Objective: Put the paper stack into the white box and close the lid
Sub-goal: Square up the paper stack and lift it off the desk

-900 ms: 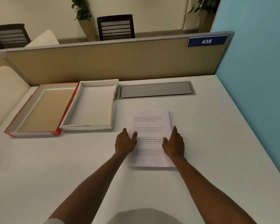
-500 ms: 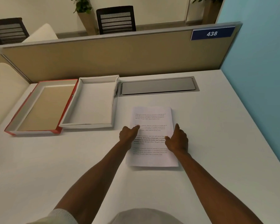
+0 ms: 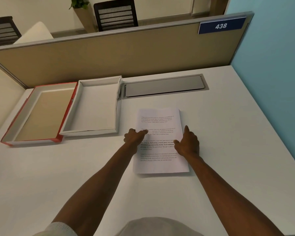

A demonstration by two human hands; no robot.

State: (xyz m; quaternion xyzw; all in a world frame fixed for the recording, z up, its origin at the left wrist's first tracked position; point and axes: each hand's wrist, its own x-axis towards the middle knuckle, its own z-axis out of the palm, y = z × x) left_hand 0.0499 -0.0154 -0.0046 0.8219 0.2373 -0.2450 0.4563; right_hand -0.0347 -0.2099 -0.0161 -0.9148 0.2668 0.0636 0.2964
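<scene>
A stack of printed white paper (image 3: 157,120) lies flat on the white desk, right of centre. My left hand (image 3: 134,137) grips its left edge, thumb on top of the page. My right hand (image 3: 188,143) rests at its right edge, index finger stretched along the side. The white box (image 3: 92,106) stands open and empty just left of the paper. Its lid (image 3: 39,113), red outside and brown inside, lies upturned to the left, touching the box.
A grey cable hatch (image 3: 163,86) is set into the desk behind the paper. A beige partition (image 3: 109,53) closes the back edge, and a blue wall (image 3: 271,82) runs along the right. Chairs and a plant stand beyond the partition.
My left hand has curled round the stack's left edge, thumb moving onto the page. My right hand stays at the right edge. The paper still lies flat in the same place.
</scene>
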